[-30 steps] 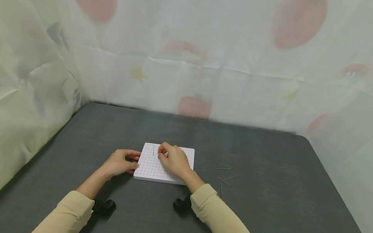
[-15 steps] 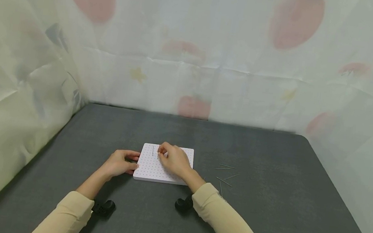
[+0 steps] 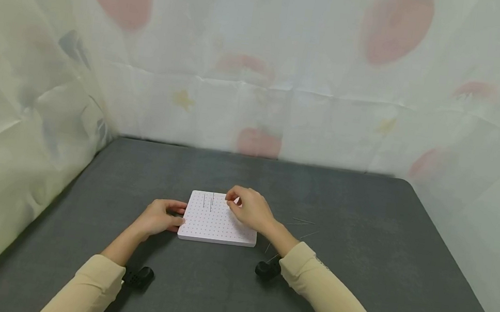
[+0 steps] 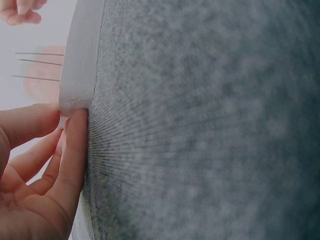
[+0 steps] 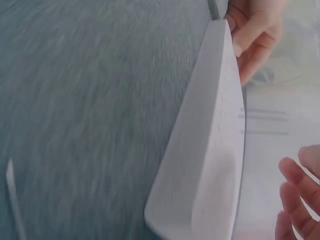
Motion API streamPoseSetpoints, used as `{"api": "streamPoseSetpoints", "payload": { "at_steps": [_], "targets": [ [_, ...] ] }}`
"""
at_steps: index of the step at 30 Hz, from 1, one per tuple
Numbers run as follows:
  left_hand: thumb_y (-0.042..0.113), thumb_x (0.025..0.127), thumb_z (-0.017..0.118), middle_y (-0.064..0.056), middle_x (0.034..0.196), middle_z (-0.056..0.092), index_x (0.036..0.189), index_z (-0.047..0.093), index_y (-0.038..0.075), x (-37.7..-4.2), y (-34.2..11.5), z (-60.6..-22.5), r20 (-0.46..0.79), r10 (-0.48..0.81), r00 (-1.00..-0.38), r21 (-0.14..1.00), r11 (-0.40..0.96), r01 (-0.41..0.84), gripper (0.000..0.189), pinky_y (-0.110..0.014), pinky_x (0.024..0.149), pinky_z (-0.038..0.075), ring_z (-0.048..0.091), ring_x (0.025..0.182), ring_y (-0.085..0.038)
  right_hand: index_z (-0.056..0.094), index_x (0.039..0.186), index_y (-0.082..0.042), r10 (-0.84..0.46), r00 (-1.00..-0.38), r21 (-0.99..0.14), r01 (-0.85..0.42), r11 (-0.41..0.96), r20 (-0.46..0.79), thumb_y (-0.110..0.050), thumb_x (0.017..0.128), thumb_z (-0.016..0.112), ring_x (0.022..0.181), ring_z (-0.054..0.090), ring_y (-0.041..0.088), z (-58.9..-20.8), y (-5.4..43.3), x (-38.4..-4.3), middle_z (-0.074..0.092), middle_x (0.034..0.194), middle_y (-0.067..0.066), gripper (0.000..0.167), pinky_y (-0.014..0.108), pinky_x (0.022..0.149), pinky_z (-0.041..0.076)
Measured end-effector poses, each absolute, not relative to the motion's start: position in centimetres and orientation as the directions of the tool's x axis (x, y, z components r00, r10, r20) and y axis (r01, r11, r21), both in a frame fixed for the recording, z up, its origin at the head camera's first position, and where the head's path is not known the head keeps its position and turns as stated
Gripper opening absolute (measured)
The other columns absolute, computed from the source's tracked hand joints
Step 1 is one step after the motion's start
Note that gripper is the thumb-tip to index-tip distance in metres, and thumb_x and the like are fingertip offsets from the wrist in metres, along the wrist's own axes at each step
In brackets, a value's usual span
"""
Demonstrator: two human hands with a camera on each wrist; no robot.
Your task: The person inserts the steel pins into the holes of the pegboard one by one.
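A white pegboard (image 3: 210,229) with rows of small holes lies flat on the dark table. Three thin metal needles (image 4: 35,78) stand upright from it, towards its far left part. At the board's left edge my left hand (image 3: 158,217) holds on, its thumb and fingers gripping the corner in the left wrist view. My right hand (image 3: 253,211) hovers above the board's right side, fingers loosely bent and apart. In the right wrist view nothing shows between those fingers (image 5: 295,172).
Several loose needles (image 3: 303,220) lie scattered on the grey table (image 3: 348,272) to the right of the board, some partly hidden by the right forearm. Black wrist cameras (image 3: 267,270) hang under both wrists. A patterned white curtain (image 3: 329,124) rises behind the table and along its sides.
My right hand has let go of a needle, which stands in the board, and has moved right and slightly away from it. My left hand stays at the board's edge.
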State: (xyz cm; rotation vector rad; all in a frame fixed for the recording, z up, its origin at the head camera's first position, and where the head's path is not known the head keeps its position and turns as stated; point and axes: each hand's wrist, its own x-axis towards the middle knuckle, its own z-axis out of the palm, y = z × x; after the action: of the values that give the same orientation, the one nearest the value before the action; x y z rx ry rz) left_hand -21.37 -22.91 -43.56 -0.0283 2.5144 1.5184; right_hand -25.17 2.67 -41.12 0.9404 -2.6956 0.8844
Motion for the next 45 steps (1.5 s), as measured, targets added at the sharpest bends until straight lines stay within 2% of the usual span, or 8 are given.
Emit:
{"api": "streamPoseSetpoints", "payload": {
  "at_steps": [6,14,21,37,45],
  "targets": [
    [0.0,0.08,0.065,-0.02,0.112,0.057,0.125,0.052,-0.004,-21.4,-22.8,-43.4,-0.182,0.084,-0.98,0.87,0.478,-0.121,0.047,-0.033,0.066,0.057,0.064,0.081,-0.017,0.064,0.096,-0.012,-0.54,-0.773,-0.49,-0.631,0.601,0.333,-0.013,0.087,0.061,0.081,0.06,0.01,-40.5,4.9,-25.2,0.064,0.091,-0.004,0.009,0.024,0.071,0.049],
    [0.0,0.079,0.066,-0.019,0.112,0.057,0.125,0.052,-0.004,-21.5,-22.9,-43.4,-0.174,0.084,-0.981,0.868,0.484,-0.113,0.048,-0.033,0.067,0.057,0.063,0.081,-0.017,0.064,0.099,-0.009,-0.533,-0.781,-0.49,-0.622,0.611,0.326,-0.013,0.088,0.06,0.084,0.059,0.01,-40.0,7.8,-25.2,0.064,0.093,-0.004,0.012,0.025,0.071,0.05],
    [0.001,0.08,0.066,-0.019,0.112,0.058,0.125,0.052,-0.004,-21.5,-23.0,-43.4,-0.175,0.085,-0.981,0.862,0.494,-0.111,0.048,-0.033,0.067,0.057,0.064,0.081,-0.017,0.063,0.1,-0.008,-0.503,-0.789,-0.507,-0.614,0.606,0.353,-0.012,0.089,0.06,0.085,0.059,0.013,-40.2,10.9,-25.6,0.063,0.094,-0.002,0.012,0.026,0.067,0.049],
    [0.0,0.079,0.066,-0.019,0.11,0.058,0.124,0.052,-0.005,-21.4,-22.9,-43.6,-0.178,0.081,-0.981,0.867,0.484,-0.118,0.048,-0.033,0.067,0.057,0.064,0.08,-0.017,0.062,0.104,-0.005,-0.437,-0.85,-0.563,-0.524,0.639,0.295,-0.013,0.09,0.059,0.087,0.058,0.015,-42.0,16.7,-26.1,0.063,0.097,0.0,0.016,0.03,0.071,0.049],
    [-0.001,0.079,0.066,-0.019,0.11,0.057,0.124,0.052,-0.006,-21.4,-22.8,-43.8,-0.174,0.085,-0.981,0.871,0.479,-0.113,0.047,-0.033,0.066,0.057,0.064,0.079,-0.017,0.062,0.101,-0.006,-0.439,-0.86,-0.551,-0.506,0.664,0.261,-0.014,0.089,0.061,0.087,0.058,0.016,-43.0,18.3,-26.2,0.062,0.095,0.001,0.015,0.032,0.071,0.048]
  ]
}}
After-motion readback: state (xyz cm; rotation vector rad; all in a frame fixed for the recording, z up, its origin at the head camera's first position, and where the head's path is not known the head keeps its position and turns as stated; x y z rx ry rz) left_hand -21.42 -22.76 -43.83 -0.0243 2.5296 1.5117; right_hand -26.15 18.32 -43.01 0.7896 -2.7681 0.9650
